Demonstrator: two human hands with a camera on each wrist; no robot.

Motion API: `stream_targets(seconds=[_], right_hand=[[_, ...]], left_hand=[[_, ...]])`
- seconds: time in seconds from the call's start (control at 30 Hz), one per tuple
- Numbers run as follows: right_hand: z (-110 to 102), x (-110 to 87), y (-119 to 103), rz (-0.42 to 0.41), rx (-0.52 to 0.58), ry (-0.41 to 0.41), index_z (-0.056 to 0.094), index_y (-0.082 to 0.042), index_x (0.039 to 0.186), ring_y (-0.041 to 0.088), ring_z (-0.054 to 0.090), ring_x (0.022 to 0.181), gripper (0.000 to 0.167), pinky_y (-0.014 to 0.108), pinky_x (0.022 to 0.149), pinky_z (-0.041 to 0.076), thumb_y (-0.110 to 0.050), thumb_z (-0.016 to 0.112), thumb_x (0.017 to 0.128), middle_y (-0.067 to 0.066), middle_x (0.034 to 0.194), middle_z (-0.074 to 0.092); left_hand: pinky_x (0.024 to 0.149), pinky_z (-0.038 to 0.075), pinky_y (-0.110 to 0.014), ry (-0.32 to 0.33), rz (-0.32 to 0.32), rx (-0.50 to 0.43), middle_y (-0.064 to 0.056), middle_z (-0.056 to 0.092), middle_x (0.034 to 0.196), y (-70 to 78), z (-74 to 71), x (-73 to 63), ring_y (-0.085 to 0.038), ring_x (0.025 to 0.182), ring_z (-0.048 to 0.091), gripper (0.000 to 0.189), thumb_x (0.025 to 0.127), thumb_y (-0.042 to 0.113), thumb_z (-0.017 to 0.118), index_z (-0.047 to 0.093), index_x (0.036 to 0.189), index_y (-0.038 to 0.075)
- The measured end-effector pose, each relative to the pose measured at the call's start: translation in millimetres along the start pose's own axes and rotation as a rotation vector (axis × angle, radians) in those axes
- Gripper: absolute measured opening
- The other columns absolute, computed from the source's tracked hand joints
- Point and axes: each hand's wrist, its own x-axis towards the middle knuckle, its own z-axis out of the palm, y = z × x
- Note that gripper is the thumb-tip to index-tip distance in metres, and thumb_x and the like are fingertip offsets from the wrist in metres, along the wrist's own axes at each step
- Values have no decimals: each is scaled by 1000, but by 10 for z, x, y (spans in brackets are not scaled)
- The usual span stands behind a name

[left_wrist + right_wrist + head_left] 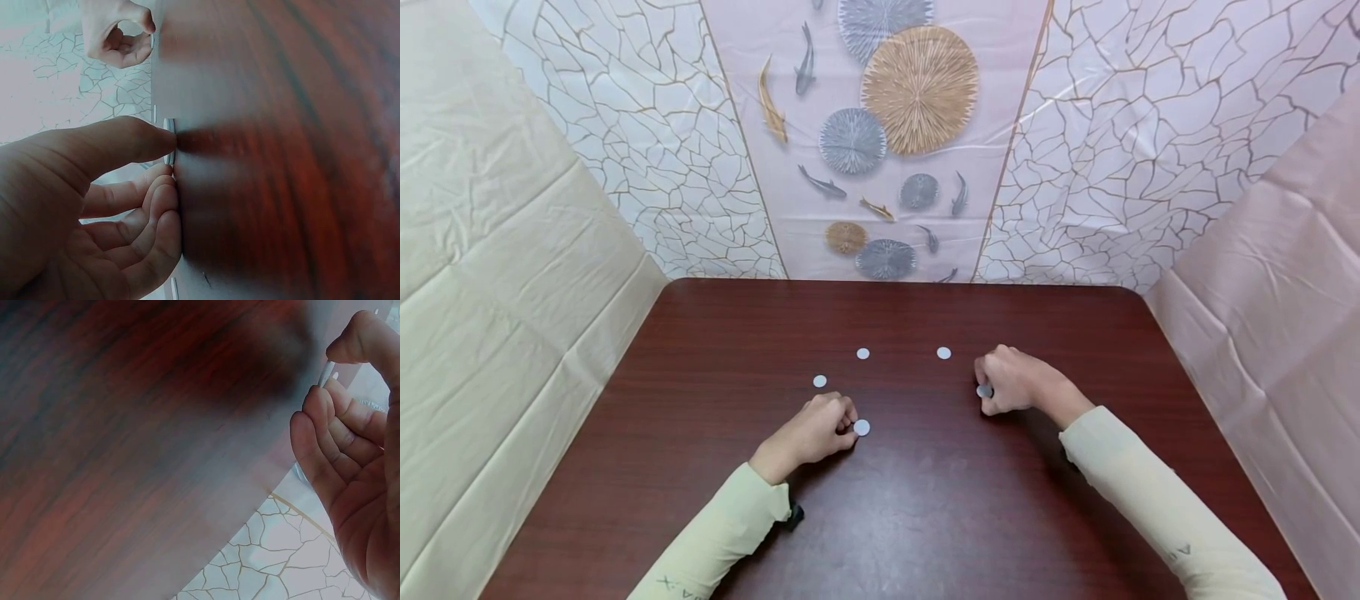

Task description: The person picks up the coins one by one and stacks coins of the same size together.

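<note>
Both hands are working at once with small white discs on the dark wood-grained surface [625, 467], and the step in hand appears to be picking up or setting down a pair of them; the moment alone is not showing which. The left hand [815, 427] is gripping the nearest disc [862, 427] by its rim between thumb and fingertips, the disc lying flat or nearly so. The right hand [1017, 381] is pinching the rightmost disc [983, 390] in the same way, partly covering it, so whether it is touching the surface is hard to tell. Three others are lying loose: the leftmost disc [819, 381] just beyond the left hand's knuckles, and the far-left disc [862, 353] and far-right disc [943, 353] farther back, apart from each other. With pieces this thin, the next move is probably calling for fine fingertip control: a lift would be needing a firm pinch on the rim, while a release would be needing thumb and fingers parting evenly, without dragging the disc. The left knuckles are sitting near enough to the leftmost disc that a careless sweep could be nudging it.
</note>
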Motion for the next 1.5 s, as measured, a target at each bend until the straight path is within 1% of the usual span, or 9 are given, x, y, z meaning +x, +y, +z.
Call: stream_targets(seconds=[0.13, 0.3, 0.53, 0.73, 0.87, 0.97, 1.13, 1.33, 1.5], right_hand=[[-7, -48, -16, 5, 3, -13, 62, -15, 79, 6, 42, 56, 16, 23, 57, 39, -18, 76, 73, -6, 66, 54], [-1, -108, -29, -5, 15, -16, 63, -15, 81, 6, 44, 56, 17, 23, 56, 40, -18, 77, 73, -7, 67, 57], [-3, -198, -75, -33, 21, 8, 64, -13, 81, 5, 47, 54, 18, 21, 55, 43, -17, 78, 71, -8, 66, 57], [30, -261, -104, -52, 31, 24, 64, -12, 81, 3, 45, 54, 17, 20, 54, 42, -15, 78, 72, -8, 67, 56], [52, -294, -130, -71, 27, 32, 64, -12, 81, 3, 43, 53, 18, 19, 53, 40, -15, 79, 71, -8, 66, 54], [61, -313, -153, -72, 22, 29, 64, -12, 81, 2, 41, 52, 18, 19, 53, 39, -15, 78, 71, -9, 65, 52], [73, -347, -189, -70, 21, 23, 63, -13, 81, 1, 42, 52, 18, 18, 53, 40, -16, 78, 70, -10, 66, 53], [100, -400, -234, -59, 46, 9, 62, -13, 82, 1, 38, 51, 18, 18, 52, 38, -12, 76, 71, -8, 67, 52], [114, -445, -257, -62, 56, 12, 63, -12, 82, 1, 42, 53, 18, 19, 54, 41, -12, 77, 71, -7, 69, 56]], left_hand=[[75, 52, -26, -2, -6, -3, -3, 66, 89, 5, -2, -1, -12, 81, 61, 13, 88, 9, 80, 70, 95, 5], [76, 52, -26, 0, -12, -7, -3, 66, 89, 10, 0, 1, -13, 82, 62, 13, 88, 9, 80, 70, 95, 5], [76, 53, -27, 2, -3, 3, -4, 66, 89, 10, -1, 5, -13, 82, 63, 13, 87, 9, 80, 70, 95, 5], [75, 53, -27, 3, 3, -1, -5, 67, 90, 8, -11, 2, -14, 82, 64, 14, 87, 8, 80, 70, 95, 4], [76, 53, -26, -6, -4, -6, -4, 67, 91, 9, -10, 7, -14, 83, 64, 14, 88, 8, 80, 70, 96, 4], [76, 53, -26, -8, 0, -5, -4, 67, 90, 6, -5, 8, -14, 83, 64, 13, 88, 8, 80, 70, 95, 4], [76, 52, -25, -3, 5, -5, -3, 66, 90, 5, -4, 7, -13, 82, 63, 13, 88, 9, 80, 70, 95, 4], [74, 52, -24, -4, 3, -4, -3, 66, 89, 4, 3, 8, -12, 82, 62, 13, 88, 9, 80, 70, 95, 5], [75, 53, -24, -7, -6, -5, -3, 65, 90, -1, 12, 8, -13, 83, 63, 12, 89, 9, 80, 70, 95, 5]])
